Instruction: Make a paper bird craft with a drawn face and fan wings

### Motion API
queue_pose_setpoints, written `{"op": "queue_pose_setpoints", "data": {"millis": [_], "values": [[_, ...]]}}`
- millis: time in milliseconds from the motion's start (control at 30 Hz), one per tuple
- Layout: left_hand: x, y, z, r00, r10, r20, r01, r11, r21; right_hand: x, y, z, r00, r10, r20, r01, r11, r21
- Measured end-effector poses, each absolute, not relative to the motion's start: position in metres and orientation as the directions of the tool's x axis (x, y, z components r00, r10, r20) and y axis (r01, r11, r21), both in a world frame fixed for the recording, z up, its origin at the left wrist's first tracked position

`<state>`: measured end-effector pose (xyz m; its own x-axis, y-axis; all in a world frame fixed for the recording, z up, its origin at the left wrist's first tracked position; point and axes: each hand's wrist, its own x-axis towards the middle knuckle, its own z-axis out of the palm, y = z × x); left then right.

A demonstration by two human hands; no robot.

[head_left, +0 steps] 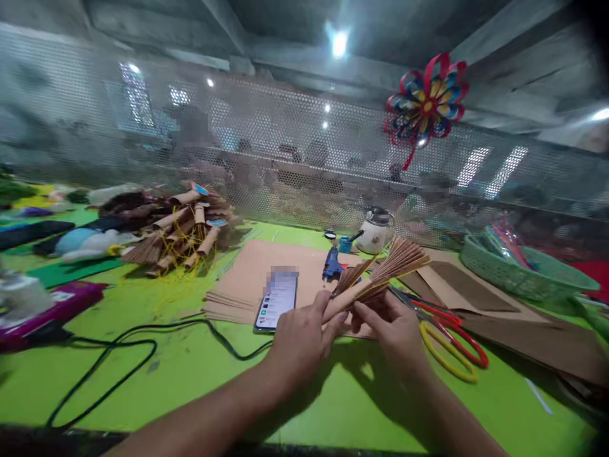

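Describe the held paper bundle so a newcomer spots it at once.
Find the bright green table, then the left hand and right hand over it. Between them is a brown paper bundle with a rolled handle and pleated fan. Unlike the similar bundles piled at left, this one is held.

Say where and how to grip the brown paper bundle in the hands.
Best bet: the narrow rolled end of the brown paper bundle, from the near left side, fingers across the roll, as the left hand holds it. That end is tube-like; the far end flares upward to the right into pleats that would probably crush.
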<state>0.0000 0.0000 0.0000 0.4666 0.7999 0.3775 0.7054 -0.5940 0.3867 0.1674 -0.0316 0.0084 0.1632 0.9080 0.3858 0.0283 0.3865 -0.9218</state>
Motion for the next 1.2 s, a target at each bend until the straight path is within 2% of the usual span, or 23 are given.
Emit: {"op": "queue_pose_setpoints", "data": {"millis": [233,567,933,1200], "values": [[-0.001,0.003,-0.003,0.466,0.806,0.366,0.716,-0.586,0.380,0.166,-0.035,0.005,0.161,0.933,0.321,-0.071,0.335,-0.940],[-0.001,0.000,-0.004,0.483,0.795,0.366,0.730,-0.597,0.334,0.167,-0.036,0.001,0.128,0.918,0.374,-0.109,0.388,-0.915],[-0.002,0.003,-0.005,0.462,0.796,0.392,0.754,-0.585,0.299,0.167,-0.035,-0.001,0.134,0.946,0.296,-0.159,0.315,-0.936],[-0.003,0.003,-0.002,0.459,0.795,0.397,0.755,-0.584,0.297,0.167,-0.035,-0.003,0.118,0.944,0.308,-0.194,0.326,-0.925]]}}
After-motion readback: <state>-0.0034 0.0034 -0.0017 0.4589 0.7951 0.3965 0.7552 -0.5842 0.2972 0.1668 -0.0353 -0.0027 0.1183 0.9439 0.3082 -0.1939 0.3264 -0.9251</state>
